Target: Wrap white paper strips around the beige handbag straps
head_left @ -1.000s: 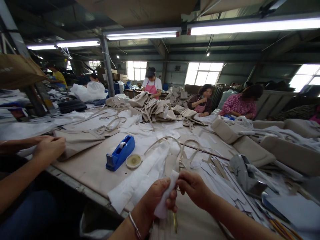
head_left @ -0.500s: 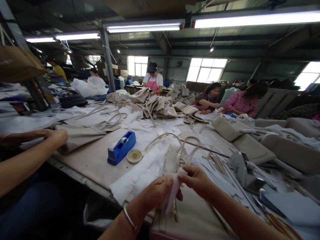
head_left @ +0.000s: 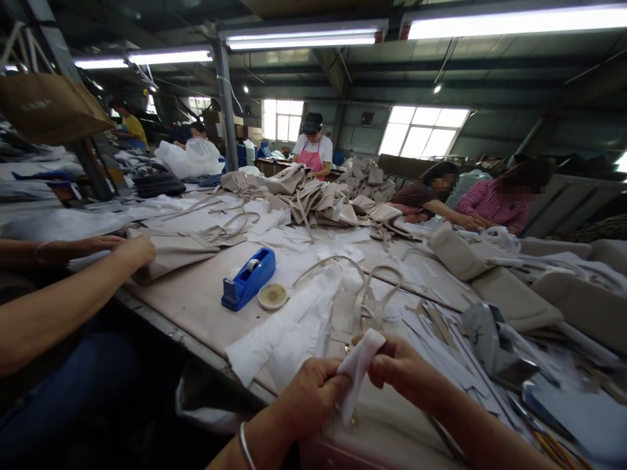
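Both hands are closed on one white paper strip (head_left: pixel 356 372) at the near edge of the tabletop (head_left: pixel 196 297): left hand (head_left: pixel 313 398) pinching its lower part, right hand (head_left: pixel 401 369) gripping beside its upper end. A small brass-coloured item, possibly a zip pull, shows beneath the strip but is too blurred to identify. A blue tape dispenser (head_left: pixel 249 279) and a round tape roll (head_left: pixel 273 296) lie well apart to the left, near a co-worker's hand (head_left: pixel 137 250).

Bright ceiling tubes (head_left: pixel 304 39) and windows (head_left: pixel 421 134) glare; dim rafters, edges warped
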A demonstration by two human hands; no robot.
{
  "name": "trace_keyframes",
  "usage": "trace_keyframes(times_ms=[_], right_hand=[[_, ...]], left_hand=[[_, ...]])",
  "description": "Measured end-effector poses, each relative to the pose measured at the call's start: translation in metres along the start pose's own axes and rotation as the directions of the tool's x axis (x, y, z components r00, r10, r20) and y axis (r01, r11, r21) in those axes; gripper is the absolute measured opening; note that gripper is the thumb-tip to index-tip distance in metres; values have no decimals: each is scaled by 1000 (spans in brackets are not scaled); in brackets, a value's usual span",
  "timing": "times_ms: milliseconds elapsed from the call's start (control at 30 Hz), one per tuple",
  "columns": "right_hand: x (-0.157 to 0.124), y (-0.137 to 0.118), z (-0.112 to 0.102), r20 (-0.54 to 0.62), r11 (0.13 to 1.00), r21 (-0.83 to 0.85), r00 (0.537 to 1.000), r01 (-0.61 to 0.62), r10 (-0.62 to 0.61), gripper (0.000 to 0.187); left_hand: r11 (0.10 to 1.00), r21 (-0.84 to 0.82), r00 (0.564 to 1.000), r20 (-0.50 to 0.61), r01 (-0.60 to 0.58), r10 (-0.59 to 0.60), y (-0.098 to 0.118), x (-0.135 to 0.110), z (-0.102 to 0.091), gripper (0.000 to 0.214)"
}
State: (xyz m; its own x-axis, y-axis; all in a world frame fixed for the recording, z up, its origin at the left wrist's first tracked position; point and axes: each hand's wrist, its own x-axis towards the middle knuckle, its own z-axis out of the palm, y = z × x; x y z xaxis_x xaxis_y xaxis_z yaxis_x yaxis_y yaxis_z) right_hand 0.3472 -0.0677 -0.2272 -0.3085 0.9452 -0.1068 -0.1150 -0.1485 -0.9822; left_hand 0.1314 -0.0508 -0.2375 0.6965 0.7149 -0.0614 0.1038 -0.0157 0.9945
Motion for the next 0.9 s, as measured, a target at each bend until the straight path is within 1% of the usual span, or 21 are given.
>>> trace_keyframes(times_ms=[33,67,100,133,200,267,300,333,400,467,533,567,600,700,767,800,833,867,900], right_hand=[[-1,1,3,46,999,-10,998,-39,39,44],[-1,1,7,63,997,-37,996,-65,67,44],[-1,2,11,52,995,-72,996,-74,78,40],[0,2,16,21,992,-105,997,-74,77,34],[2,3,25,-87,982,-174,995,-71,56,21],[4,4,31,-198,963,-256,980,-89,38,10],[4,4,33,-227,953,-288,973,-98,32,7],[3,5,34,-230,947,-307,973,-100,28,7],[3,5,35,-200,947,-312,980,-82,19,12],[3,5,34,-197,945,-320,980,-67,3,16],[4,5,34,-232,936,-345,973,-68,-15,17],[5,5,35,-245,933,-352,969,-68,-22,16],[5,5,36,-250,934,-352,968,-63,-29,16],[4,7,34,-244,944,-317,970,-89,9,18],[1,5,21,-213,948,-298,976,-110,46,20],[-1,3,9,-229,941,-324,973,-101,25,21],[-5,-1,-9,-286,922,-378,958,-85,-29,22],[-10,-7,-31,-374,890,-449,921,-75,-111,24],[-19,-14,-57,-482,845,-526,852,-95,-204,25]], left_hand=[[1000,-8,1000,-5,-26,26,2,0,1,31],[998,-20,999,-11,-51,51,3,0,2,30],[997,-32,997,-19,-72,71,4,0,3,30],[996,-39,996,-27,-83,82,4,0,4,30],[996,-15,995,-49,-88,87,2,1,6,28],[994,60,993,-66,-92,96,0,1,6,26],[991,91,993,-63,-97,103,0,0,5,26],[989,110,993,-52,-104,110,1,-2,3,27],[989,100,994,-5,-110,112,4,-7,-3,24],[995,21,993,57,-101,100,7,-12,-8,19],[996,-51,994,80,-77,81,9,-15,-9,23],[997,-53,997,52,-56,59,9,-15,-7,25],[999,-26,999,2,-35,35,8,-14,-5,27],[987,158,986,-168,6,21,4,-9,8,40],[964,265,974,-224,20,42,0,-5,14,40],[949,313,968,-247,28,53,-3,-4,16,39],[932,360,960,-274,41,63,-7,-2,16,39],[915,401,953,-293,49,78,-11,1,15,39],[897,439,948,-305,52,95,-15,4,13,40]])
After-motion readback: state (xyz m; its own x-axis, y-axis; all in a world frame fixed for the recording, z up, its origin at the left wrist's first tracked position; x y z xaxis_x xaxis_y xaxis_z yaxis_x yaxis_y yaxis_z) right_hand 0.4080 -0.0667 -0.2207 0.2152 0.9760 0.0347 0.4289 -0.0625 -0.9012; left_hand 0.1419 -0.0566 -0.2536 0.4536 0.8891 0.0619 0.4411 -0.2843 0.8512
